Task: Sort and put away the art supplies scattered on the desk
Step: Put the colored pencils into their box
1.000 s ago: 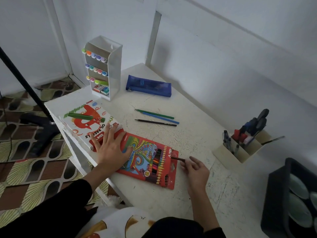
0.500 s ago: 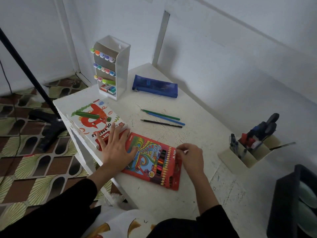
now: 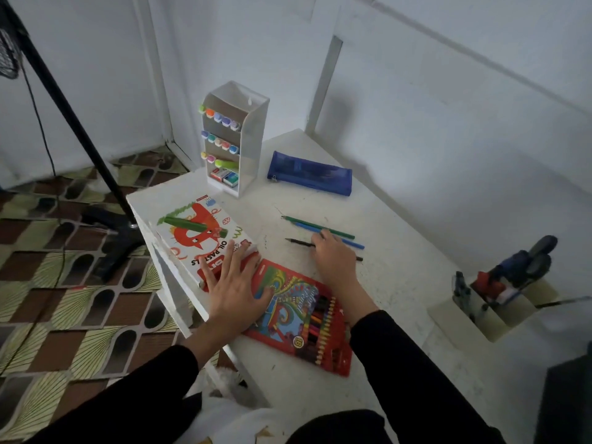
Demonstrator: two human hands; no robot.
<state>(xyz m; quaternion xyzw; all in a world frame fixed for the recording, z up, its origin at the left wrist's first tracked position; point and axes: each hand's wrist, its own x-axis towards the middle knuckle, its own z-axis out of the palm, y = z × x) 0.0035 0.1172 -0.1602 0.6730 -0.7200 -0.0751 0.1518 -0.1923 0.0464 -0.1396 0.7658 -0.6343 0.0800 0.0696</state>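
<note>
From the head view, my left hand [image 3: 235,285] lies flat, fingers spread, pressing the red pencil box [image 3: 298,318] at the front edge of the desk [image 3: 407,283]. Just beyond the box lie the green pencil [image 3: 304,223], blue pencil [image 3: 352,244] and black pencil [image 3: 298,242], side by side, long axes running left to right, tips leftward. My right hand [image 3: 333,261] is the nearer one, lying over the black pencil's middle; whether its fingers grip, I cannot tell.

The red colored-pencil box [image 3: 301,318] lies flat near the front edge of the desk [image 3: 400,251], just beside the white oil pastels box [image 3: 198,241]. Beyond it, the green pencil [image 3: 301,222], blue pencil [image 3: 352,244] and black pencil [image 3: 299,242] lie loose and roughly parallel.
</note>
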